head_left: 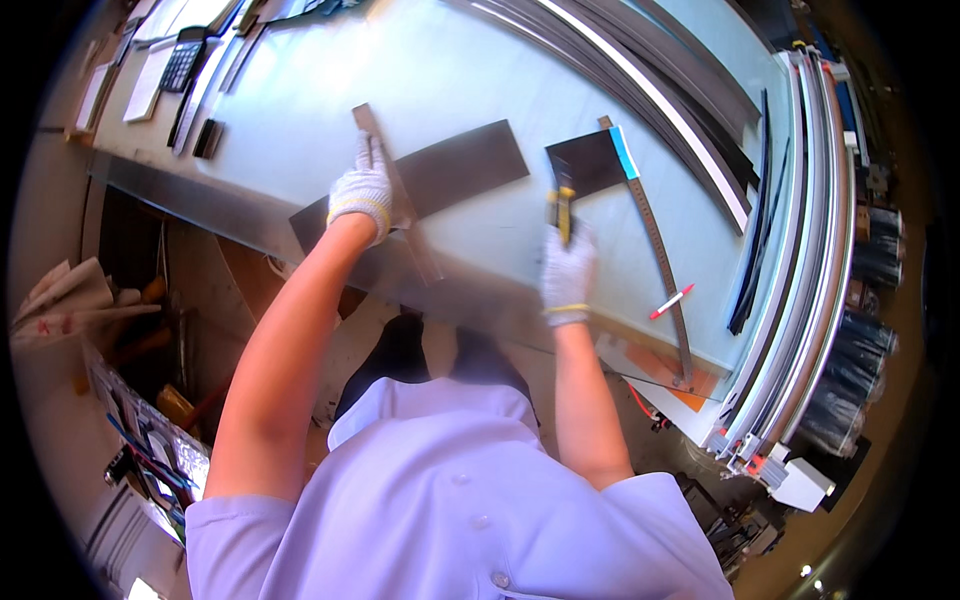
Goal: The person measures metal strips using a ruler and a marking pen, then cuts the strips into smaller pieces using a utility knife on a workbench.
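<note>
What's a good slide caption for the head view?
Gloved left hand on a bar across a dark strip; gloved right hand gripping a yellow-black tool.

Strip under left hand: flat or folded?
Flat. The strip lies spread on the table, straight-edged, no fold showing. Can't tell for the part hidden by the bar and left hand.

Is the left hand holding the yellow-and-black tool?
No, the right hand holds the tool, while the left hand is at the narrow strip.

Left hand with two extended fingers, right hand in a curled grip
</note>
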Demonstrator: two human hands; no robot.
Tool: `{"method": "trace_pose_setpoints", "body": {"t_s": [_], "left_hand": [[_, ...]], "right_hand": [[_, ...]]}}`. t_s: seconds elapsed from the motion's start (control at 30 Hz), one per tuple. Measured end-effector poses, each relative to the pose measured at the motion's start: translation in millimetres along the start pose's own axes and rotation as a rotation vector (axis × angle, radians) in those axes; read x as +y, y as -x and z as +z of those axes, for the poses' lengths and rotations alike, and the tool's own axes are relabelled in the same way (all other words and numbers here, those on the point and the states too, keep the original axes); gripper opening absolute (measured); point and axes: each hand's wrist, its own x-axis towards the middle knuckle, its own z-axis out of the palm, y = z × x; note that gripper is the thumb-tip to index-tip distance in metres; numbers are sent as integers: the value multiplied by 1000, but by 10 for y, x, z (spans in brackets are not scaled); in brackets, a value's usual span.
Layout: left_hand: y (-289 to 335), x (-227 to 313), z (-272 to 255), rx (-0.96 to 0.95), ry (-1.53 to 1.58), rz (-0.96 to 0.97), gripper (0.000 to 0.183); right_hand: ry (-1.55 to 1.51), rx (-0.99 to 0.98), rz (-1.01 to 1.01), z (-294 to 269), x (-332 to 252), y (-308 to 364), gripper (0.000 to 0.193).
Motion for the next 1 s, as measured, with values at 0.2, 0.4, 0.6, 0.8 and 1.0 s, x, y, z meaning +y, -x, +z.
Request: {"method": "trace_pose_setpoints", "body": {"t_s": [0.2,0.4,0.6,0.8,1.0], "left_hand": [[-35,-32,66,74,-34,59,104],[-79,-59,153,116,-13,36,93],[-54,-40,72,64,25,15,98],[-19,-29,38,66,24,15,103],[-123,-68,149,68,-23,10,125]], "right_hand": [[381,-457,-302,1004,-1054,-9,45],[555,-596,-398,1150,-1019,106,55],[569,-641,-444,802,-688,443,61],[678,-715,-404,470,-613,656,60],[605,-750,-463,446,-539,466,58]]}}
